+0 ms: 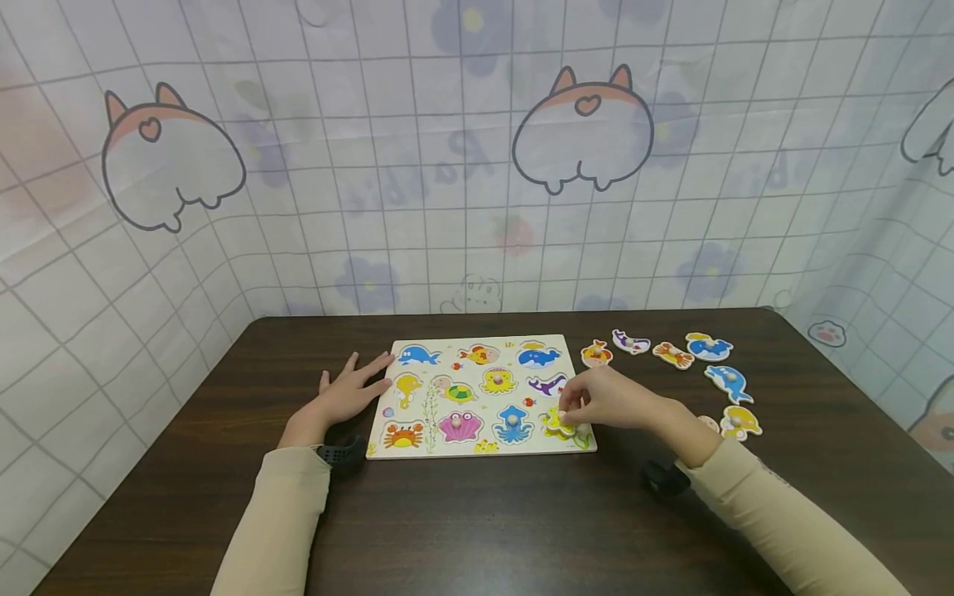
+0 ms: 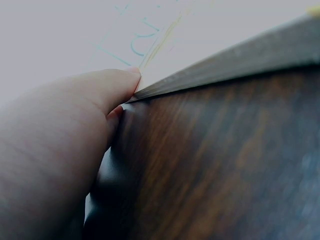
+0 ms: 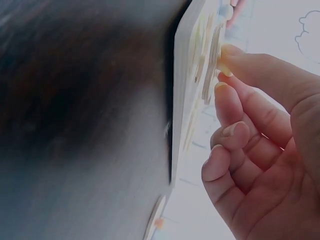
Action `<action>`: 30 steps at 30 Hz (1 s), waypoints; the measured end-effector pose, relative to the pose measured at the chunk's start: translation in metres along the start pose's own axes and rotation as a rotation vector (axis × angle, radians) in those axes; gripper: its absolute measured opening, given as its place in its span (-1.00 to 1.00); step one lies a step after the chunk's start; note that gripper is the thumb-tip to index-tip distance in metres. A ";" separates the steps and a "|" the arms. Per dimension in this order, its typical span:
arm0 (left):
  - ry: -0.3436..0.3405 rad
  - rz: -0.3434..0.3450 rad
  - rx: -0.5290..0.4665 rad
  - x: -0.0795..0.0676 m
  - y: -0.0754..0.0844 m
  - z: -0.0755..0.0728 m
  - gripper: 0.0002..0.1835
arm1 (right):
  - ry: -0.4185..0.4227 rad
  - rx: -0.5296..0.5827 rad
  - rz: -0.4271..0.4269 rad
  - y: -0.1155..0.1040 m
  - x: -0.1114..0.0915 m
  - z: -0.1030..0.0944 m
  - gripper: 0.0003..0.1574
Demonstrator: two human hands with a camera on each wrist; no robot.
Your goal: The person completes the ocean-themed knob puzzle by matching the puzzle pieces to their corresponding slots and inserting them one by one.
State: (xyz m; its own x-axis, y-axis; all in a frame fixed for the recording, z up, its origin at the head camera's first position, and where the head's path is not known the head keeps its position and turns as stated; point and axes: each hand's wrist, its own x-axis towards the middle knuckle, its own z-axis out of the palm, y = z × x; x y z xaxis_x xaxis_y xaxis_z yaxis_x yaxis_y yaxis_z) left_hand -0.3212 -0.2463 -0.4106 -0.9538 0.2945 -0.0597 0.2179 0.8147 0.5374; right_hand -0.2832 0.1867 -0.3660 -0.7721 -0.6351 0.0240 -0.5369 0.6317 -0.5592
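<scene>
In the head view, a pale puzzle board (image 1: 440,341) printed with sea animals lies on the table. My right hand (image 1: 611,397) is over its lower right corner. Its thumb and fingertips pinch the knob of a yellow-green puzzle piece (image 1: 553,424), which the fingers partly hide. Seen from the right wrist, the piece (image 3: 212,65) is edge-on, close over the board. Spread fingers of my left hand (image 1: 343,401) rest at the board's left edge; the left wrist view has the thumb (image 2: 112,87) there. A yellow octopus (image 1: 498,380), pink shell (image 1: 460,426) and blue squid (image 1: 513,424) show knobs on the board.
Loose pieces curve around the board's right side: a fish (image 1: 596,354), purple whale (image 1: 631,342), crab (image 1: 673,356), blue whale (image 1: 709,348), dolphin (image 1: 729,384) and yellow seahorse (image 1: 740,422). Another piece (image 1: 708,423) is partly hidden by the right forearm. A patterned cloth (image 1: 417,223) hangs behind the dark table (image 1: 447,521).
</scene>
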 end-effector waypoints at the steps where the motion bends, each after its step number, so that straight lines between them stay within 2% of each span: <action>1: 0.000 0.000 0.002 0.000 0.000 0.000 -0.30 | 0.000 -0.004 -0.003 0.000 0.000 0.000 -0.91; 5: 0.001 -0.001 0.008 0.001 -0.003 0.000 -0.30 | -0.005 -0.005 -0.012 0.001 0.002 0.002 -0.91; 13: 0.004 0.002 0.009 0.002 -0.001 0.000 -0.30 | -0.037 0.014 0.026 -0.001 0.005 0.006 -0.93; 30: 0.003 -0.004 0.008 -0.001 0.003 -0.001 -0.31 | -0.042 -0.003 0.039 -0.001 0.008 0.009 -0.93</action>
State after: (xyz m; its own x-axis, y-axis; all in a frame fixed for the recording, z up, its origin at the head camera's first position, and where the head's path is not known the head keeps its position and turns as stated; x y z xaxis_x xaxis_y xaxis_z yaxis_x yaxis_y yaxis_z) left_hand -0.3197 -0.2449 -0.4084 -0.9552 0.2899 -0.0591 0.2160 0.8198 0.5304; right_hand -0.2857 0.1766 -0.3731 -0.7774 -0.6281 -0.0329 -0.5078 0.6576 -0.5565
